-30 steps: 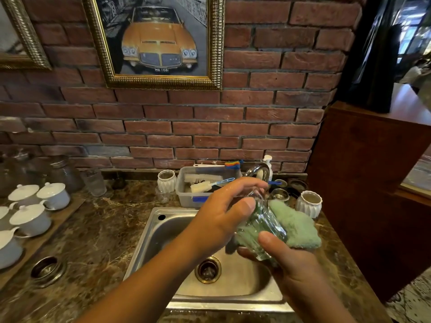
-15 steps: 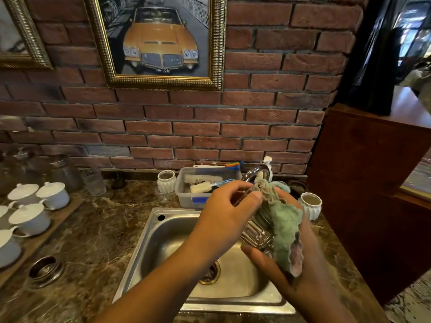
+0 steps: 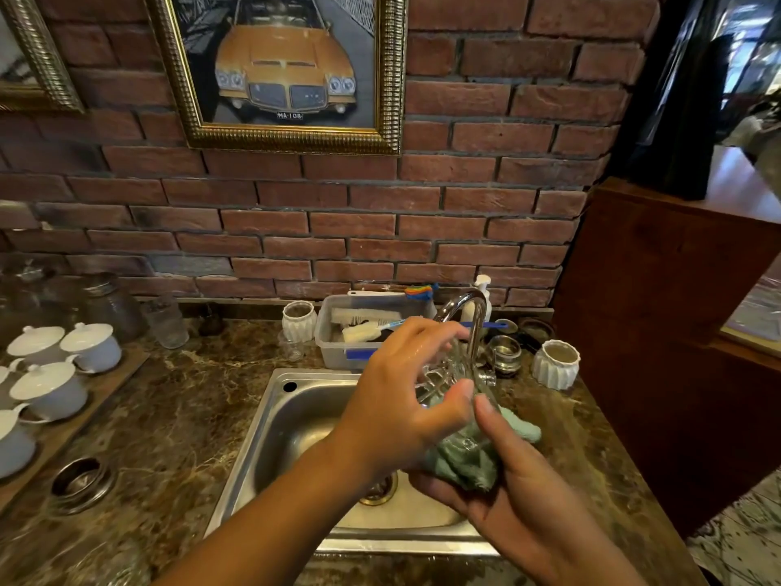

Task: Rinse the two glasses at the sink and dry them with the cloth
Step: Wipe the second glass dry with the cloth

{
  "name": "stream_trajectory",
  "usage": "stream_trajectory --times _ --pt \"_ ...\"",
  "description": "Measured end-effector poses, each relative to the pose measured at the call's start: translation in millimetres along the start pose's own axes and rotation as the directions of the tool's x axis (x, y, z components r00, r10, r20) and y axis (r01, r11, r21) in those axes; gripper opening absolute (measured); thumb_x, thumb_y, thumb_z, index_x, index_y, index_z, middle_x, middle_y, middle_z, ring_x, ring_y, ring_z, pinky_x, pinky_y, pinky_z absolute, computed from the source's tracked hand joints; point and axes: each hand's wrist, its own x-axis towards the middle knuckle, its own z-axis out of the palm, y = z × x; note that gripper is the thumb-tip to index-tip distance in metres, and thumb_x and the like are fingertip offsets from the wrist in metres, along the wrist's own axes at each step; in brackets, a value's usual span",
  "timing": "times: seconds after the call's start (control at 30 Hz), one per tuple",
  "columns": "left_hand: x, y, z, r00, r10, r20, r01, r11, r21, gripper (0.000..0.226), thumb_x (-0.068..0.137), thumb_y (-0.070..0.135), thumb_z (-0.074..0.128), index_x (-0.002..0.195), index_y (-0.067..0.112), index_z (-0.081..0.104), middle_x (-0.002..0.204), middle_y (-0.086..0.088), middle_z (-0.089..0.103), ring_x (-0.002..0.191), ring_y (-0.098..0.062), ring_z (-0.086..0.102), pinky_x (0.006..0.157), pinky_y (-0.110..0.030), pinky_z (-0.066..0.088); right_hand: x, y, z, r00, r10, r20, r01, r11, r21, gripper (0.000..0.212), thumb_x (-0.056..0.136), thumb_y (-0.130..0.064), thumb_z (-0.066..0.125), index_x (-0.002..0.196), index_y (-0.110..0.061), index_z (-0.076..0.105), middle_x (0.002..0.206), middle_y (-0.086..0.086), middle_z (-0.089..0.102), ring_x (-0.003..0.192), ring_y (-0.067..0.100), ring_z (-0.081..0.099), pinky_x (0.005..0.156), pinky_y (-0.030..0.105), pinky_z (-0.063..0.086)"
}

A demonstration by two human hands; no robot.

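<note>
While drying is seemingly under way, step: glass [image 3: 454, 374] being wiped above the sink [image 3: 270, 420].
Left hand [image 3: 393, 412]: gripping the glass's upper part.
Right hand [image 3: 528, 505]: pressing cloth [image 3: 462, 465] round its lower end.
Axis: standing steeply, leaning slightly; mouth end unclear.
Next: likely calling for turning the glass within the cloth.

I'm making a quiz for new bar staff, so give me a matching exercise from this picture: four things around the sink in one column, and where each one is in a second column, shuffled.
Things
1. green cloth
2. lidded white cups
3. brushes
4. framed car picture

Places
a. on the brick wall
b. in the plastic tub behind the sink
c. in the right hand, against the glass
d. on the wooden tray left of the sink

Pairs: 1-c, 2-d, 3-b, 4-a
</note>
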Motion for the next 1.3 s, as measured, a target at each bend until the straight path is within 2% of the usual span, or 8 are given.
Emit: stream_trajectory --times 0.13,0.33,0.57,0.73,0.9,1.1,1.23,1.3 --pt "-7 -7 2 1.0 -0.005 0.022 0.0 0.977 0.212 0.056 0.082 0.045 0.055 0.132 0.02 0.059 0.118 0.006 0.054 0.11 -0.009 0.052 0.09 -0.025 0.049 4 9 0 0.99 -0.042 -0.132 0.03 0.995 -0.091 0.049 0.078 -0.034 0.057 0.109 0.003 0.069 0.104 0.031 0.072 0.098 0.041 0.072 0.096 0.055 0.05" --pt "-10 -2 -4 0.992 -0.125 -0.017 0.126 0.985 0.121 0.059 0.081 0.054 0.049 0.132 0.027 0.059 0.115 0.013 0.054 0.108 -0.001 0.051 0.087 -0.02 0.048 9 23 6 0.917 -0.264 -0.299 0.216 0.959 -0.183 0.049 0.072 -0.03 0.065 0.121 -0.021 0.064 0.111 0.006 0.076 0.108 0.025 0.069 0.103 0.051 0.048" --pt "-8 2 -10 0.997 -0.044 0.064 0.05 0.994 -0.097 0.055 0.079 0.049 0.055 0.128 0.026 0.064 0.114 0.01 0.06 0.109 -0.013 0.059 0.086 -0.021 0.051 4 10 1 0.998 -0.06 -0.009 0.06 0.987 0.149 0.074 0.042 -0.028 0.1 0.108 -0.006 0.076 0.114 0.022 0.072 0.103 0.034 0.072 0.097 0.057 0.051" --pt "-2 -4 -10 0.987 -0.118 0.111 0.143 0.956 -0.256 0.06 0.075 0.056 0.059 0.131 0.034 0.059 0.123 0.012 0.065 0.118 -0.01 0.061 0.094 -0.027 0.054 8 16 -2 0.989 -0.135 0.054 0.131 0.988 0.077 0.077 0.032 -0.034 0.101 0.103 -0.012 0.079 0.11 0.022 0.074 0.096 0.034 0.074 0.077 0.044 0.062" --pt "-16 4 21 0.887 -0.414 -0.203 0.281 0.835 -0.474 0.067 0.07 0.066 0.065 0.129 0.037 0.051 0.126 0.015 0.059 0.118 0.001 0.058 0.096 -0.021 0.05 12 24 13 0.859 -0.495 -0.131 0.436 0.841 -0.321 0.056 0.067 -0.03 0.085 0.119 -0.02 0.068 0.112 0.006 0.076 0.107 0.022 0.071 0.098 0.052 0.053" --pt "-19 19 39 0.746 -0.65 0.145 0.503 0.407 -0.763 0.077 0.068 0.077 0.071 0.126 0.028 0.054 0.121 -0.004 0.073 0.114 -0.019 0.069 0.103 -0.041 0.053 14 40 6 0.688 -0.695 -0.206 0.468 0.643 -0.606 0.068 0.076 -0.017 0.08 0.137 -0.011 0.05 0.116 -0.001 0.072 0.112 0.007 0.067 0.09 0.017 0.054" --pt "-28 12 41 0.732 -0.65 0.204 0.498 0.307 -0.811 0.054 0.075 0.033 0.077 0.123 0.022 0.055 0.101 -0.003 0.079 0.092 -0.018 0.077 0.078 -0.032 0.062 15 54 -8 0.773 -0.602 -0.199 0.318 0.639 -0.701 0.055 0.071 -0.031 0.077 0.118 -0.026 0.049 0.11 -0.012 0.063 0.119 0.022 0.062 0.089 0.022 0.048" --pt "-34 5 37 0.725 -0.661 0.195 0.496 0.304 -0.814 0.05 0.079 0.013 0.077 0.123 0.018 0.054 0.097 -0.004 0.079 0.085 -0.017 0.078 0.066 -0.028 0.06 11 43 -12 0.838 -0.525 -0.15 0.334 0.71 -0.62 0.055 0.072 -0.011 0.079 0.12 -0.026 0.057 0.11 -0.005 0.072 0.112 0.018 0.066 0.09 0.023 0.053"
